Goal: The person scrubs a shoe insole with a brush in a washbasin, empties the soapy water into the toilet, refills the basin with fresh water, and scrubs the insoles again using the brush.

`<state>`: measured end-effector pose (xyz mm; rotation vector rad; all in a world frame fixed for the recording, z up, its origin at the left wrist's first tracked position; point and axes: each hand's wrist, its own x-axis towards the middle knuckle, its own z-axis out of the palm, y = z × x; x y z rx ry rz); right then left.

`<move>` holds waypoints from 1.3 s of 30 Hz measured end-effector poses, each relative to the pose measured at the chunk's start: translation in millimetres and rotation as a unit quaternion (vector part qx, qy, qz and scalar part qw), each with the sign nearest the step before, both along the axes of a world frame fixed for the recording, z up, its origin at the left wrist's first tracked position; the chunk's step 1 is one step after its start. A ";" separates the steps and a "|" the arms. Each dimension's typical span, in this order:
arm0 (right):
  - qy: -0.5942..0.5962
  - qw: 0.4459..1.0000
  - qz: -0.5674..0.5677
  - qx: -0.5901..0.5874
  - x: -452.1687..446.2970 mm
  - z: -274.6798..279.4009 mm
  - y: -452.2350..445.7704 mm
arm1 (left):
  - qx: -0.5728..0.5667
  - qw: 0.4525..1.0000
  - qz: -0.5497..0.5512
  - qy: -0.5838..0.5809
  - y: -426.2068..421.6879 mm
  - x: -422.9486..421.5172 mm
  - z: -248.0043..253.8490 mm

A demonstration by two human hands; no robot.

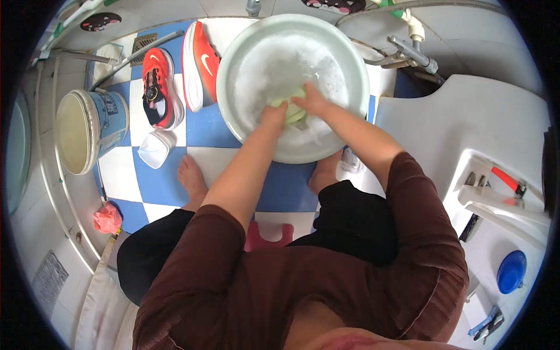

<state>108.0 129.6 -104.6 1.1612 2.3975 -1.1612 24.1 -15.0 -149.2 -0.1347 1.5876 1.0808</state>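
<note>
A large pale green basin (228, 116) on the floor holds sudsy, cloudy water (291, 64). Over the water, near the front of the basin, my left hand (274, 114) and my right hand (312, 100) close on a soft-looking pale yellow-green piece (295, 112). Whether it is a cloth or something else, I cannot make out. My left hand grips its left side, and my right hand its upper right side. White foam surrounds it.
Red sneakers (201, 70) stand left of the basin, beside a white plastic cup (156, 148). Further left lies a blue-and-white bucket (111, 119). A white sink counter (426, 128) is on the right, with pipes (414, 55) behind. A red stool (269, 236) sits below me.
</note>
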 end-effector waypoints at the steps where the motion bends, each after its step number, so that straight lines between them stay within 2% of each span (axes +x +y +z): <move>1: -0.042 0.998 0.015 0.034 -8.1 -4.0 5.1 | 0.014 0.999 0.027 -0.027 0.8 -0.4 6.5; 3: -0.125 0.986 0.045 0.103 -27.4 -5.9 22.4 | 0.045 0.992 0.081 -0.081 8.9 -5.1 27.1; 4: -0.076 0.997 -0.007 0.014 -27.7 2.8 26.2 | 0.030 0.986 0.119 -0.116 15.1 -9.4 47.6; 6: 0.030 0.981 -0.109 -0.160 -32.2 37.3 37.9 | 0.004 0.963 0.194 -0.185 29.4 -22.2 85.7; 9: 0.171 0.905 -0.136 -0.364 -34.5 103.5 39.8 | 0.140 0.975 0.138 -0.108 21.2 -45.7 80.0; 12: 0.244 0.828 -0.135 -0.486 -24.9 141.1 42.6 | 0.323 0.927 0.185 -0.034 21.0 -40.5 136.9; 15: 0.271 0.829 -0.107 -0.477 -15.7 163.6 47.3 | 0.334 0.933 0.124 0.040 19.9 -44.3 158.6; 18: 0.279 0.858 -0.091 -0.423 -10.9 185.4 46.1 | 0.354 0.921 0.101 0.124 20.9 -40.5 188.0; 21: 0.336 0.863 -0.034 -0.376 -9.0 183.4 47.2 | 0.332 0.920 0.084 0.190 20.9 -35.4 193.2; 24: 0.341 0.885 -0.031 -0.317 -6.4 182.8 47.0 | 0.313 0.919 0.035 0.235 22.0 -32.0 201.4; 27: 0.310 0.881 -0.062 -0.352 -1.0 191.2 47.6 | 0.373 0.924 0.077 -0.023 20.8 -37.8 203.7; 28: 0.312 0.885 -0.054 -0.341 0.2 192.0 46.1 | 0.367 0.911 0.112 -0.155 19.6 -39.2 208.0; 30: 0.317 0.892 -0.044 -0.319 2.5 192.3 40.4 | 0.329 0.835 0.170 -0.408 15.0 -41.6 217.8; 33: 0.232 0.955 0.062 -0.175 17.3 192.4 52.6 | 0.274 0.878 0.085 -0.384 7.3 -41.1 180.3; 34: 0.271 0.946 0.008 -0.176 28.9 183.1 61.1 | 0.244 0.898 0.081 -0.357 9.7 -39.0 177.0; 36: 0.301 0.922 -0.208 -0.124 59.8 180.9 94.6 | 0.187 0.935 0.072 -0.291 12.8 -36.1 175.2; 38: 0.126 0.947 -0.294 0.023 118.6 121.5 141.4 | 0.189 0.954 0.072 -0.222 8.2 -32.0 159.7; 39: -0.036 0.976 -0.203 0.067 144.6 92.5 148.6 | 0.188 0.962 0.074 -0.183 3.7 -29.3 153.1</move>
